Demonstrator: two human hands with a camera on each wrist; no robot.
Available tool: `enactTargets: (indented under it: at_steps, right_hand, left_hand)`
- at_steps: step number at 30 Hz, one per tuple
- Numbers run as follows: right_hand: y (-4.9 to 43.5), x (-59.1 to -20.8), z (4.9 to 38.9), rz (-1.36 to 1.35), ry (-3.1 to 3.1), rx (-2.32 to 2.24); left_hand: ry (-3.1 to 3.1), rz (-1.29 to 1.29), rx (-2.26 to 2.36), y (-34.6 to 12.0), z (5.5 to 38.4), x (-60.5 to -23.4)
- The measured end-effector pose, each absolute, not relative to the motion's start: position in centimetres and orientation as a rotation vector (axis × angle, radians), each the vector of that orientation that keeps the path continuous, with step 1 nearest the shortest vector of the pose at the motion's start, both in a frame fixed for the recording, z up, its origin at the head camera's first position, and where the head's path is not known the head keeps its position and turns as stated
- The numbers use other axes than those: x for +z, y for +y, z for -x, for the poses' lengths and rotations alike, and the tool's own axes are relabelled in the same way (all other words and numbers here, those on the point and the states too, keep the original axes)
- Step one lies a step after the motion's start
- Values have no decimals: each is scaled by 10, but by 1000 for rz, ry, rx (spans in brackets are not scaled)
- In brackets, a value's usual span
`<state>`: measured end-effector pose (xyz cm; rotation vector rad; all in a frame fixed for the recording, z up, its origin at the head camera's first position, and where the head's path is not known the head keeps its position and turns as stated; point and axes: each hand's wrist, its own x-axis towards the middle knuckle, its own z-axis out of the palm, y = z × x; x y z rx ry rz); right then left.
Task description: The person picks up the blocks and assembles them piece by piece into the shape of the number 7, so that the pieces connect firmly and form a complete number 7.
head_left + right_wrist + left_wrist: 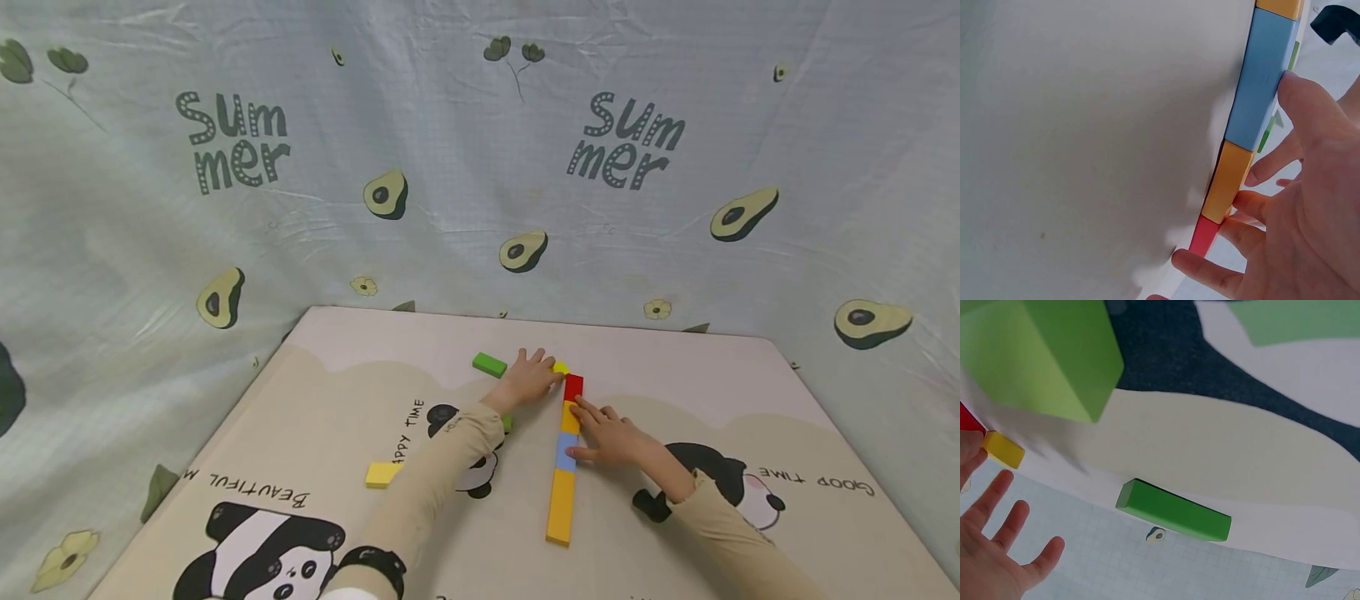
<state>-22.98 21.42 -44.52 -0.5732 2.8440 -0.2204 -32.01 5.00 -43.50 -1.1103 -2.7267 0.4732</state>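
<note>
A straight row of blocks runs away from the person: a long orange-yellow block [560,508] nearest, then a blue block [567,452], a shorter orange-yellow block [571,418] and a red block [573,388] at the far end. Beside the red one sits a small yellow block [1004,450], partly hidden in the head view. My left hand [531,379] has its fingers spread, a digit touching where the yellow and red blocks meet. Along the row's side lies my right hand [613,437], thumb against the blue block [1262,78], fingertips by the shorter orange-yellow block and the red block [1204,235].
A green block [490,364] lies left of my left hand. Another green block [507,423] is mostly covered by the left forearm, and a yellow block [382,475] lies partly behind the sleeve. The panda-printed tabletop [337,400] meets an avocado-print cloth [450,242] at the back.
</note>
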Motion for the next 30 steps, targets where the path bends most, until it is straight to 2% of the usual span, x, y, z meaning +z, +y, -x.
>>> enactTargets:
  at_steps: [30]
  right_hand:
    - [214, -445, 230, 552, 2827, -245]
  left_hand:
    - [-2800, 1087, 254, 47, 323, -440]
